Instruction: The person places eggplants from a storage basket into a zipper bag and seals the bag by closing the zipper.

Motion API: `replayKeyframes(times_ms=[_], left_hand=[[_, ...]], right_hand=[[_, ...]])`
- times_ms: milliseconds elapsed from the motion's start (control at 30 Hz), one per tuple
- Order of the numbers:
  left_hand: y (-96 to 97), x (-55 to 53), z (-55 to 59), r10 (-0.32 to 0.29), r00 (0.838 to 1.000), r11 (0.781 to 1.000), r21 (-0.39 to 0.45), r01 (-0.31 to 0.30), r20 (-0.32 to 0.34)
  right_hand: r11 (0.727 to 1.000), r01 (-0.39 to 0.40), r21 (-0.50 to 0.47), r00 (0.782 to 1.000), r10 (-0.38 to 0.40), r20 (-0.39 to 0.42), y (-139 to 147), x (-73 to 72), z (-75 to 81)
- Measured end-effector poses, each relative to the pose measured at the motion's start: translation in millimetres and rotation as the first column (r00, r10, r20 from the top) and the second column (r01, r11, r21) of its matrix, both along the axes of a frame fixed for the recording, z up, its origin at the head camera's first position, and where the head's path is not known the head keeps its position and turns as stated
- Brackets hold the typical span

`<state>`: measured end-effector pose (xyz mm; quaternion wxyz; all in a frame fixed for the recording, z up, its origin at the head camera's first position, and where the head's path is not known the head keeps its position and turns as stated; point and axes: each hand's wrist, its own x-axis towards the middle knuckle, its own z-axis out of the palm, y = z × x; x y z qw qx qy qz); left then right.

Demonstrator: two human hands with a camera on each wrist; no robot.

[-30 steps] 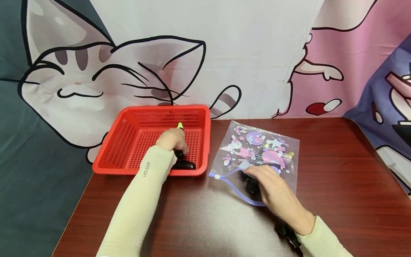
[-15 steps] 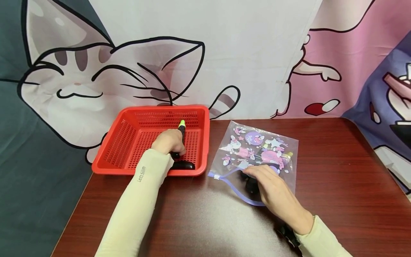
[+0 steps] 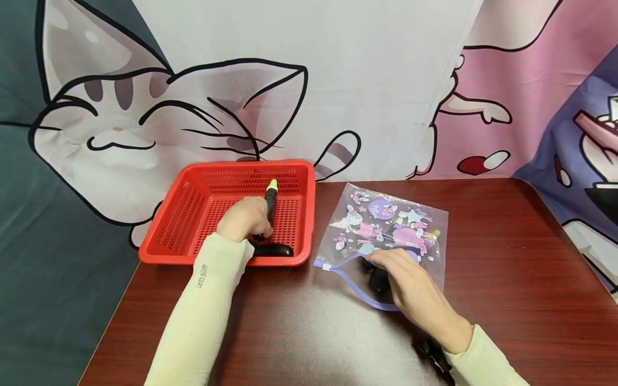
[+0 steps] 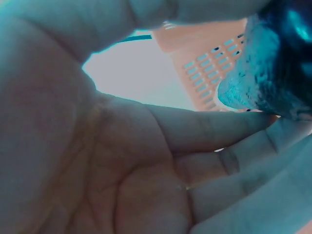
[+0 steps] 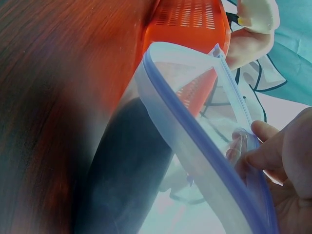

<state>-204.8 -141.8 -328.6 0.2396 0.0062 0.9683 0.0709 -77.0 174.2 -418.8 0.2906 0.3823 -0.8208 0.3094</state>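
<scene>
In the red basket (image 3: 300, 257), my left hand (image 3: 245, 219) grips a dark, glossy eggplant (image 3: 271, 202) with a pale green stem end. The left wrist view shows its shiny body (image 4: 292, 63) between thumb and fingers. A second black, glossy eggplant-like shape (image 3: 274, 250) lies along the basket's near side, partly behind my sleeve. On the table, my right hand (image 3: 416, 289) pinches the rim of a clear printed zip bag (image 3: 340, 228), holding its mouth apart. Inside the bag lie dark eggplants (image 3: 379, 280); one dark body (image 5: 131, 161) shows through the plastic in the right wrist view.
The brown table (image 3: 521, 257) extends right of the bag and toward me. A cartoon-printed cloth (image 3: 386, 96) hangs directly behind the table. The bag's white slider (image 3: 326, 266) sits at its left corner. A black wrist device (image 3: 434, 354) is under my right forearm.
My left hand has shifted slightly left and toward me inside the basket, exposing more of the gripped eggplant's dark length. My right hand and the bag stay nearly still.
</scene>
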Motion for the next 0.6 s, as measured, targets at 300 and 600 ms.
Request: replayKeyframes(times_ms=[300,600], left_hand=[[-4.4,7.8,12.1,-0.049,0.998,0.999,0.014,0.049,-0.04],[-7.6,23.3,23.2,-0.063,0.993,0.996,0.059,0.069,-0.1]], right_hand=[[1.0,-0.002,0.0,1.0,0.002,0.0,0.0,-0.1,-0.7],[1.0,0.003,-0.002,1.0,-0.003,0.004,0.0,-0.6,-1.1]])
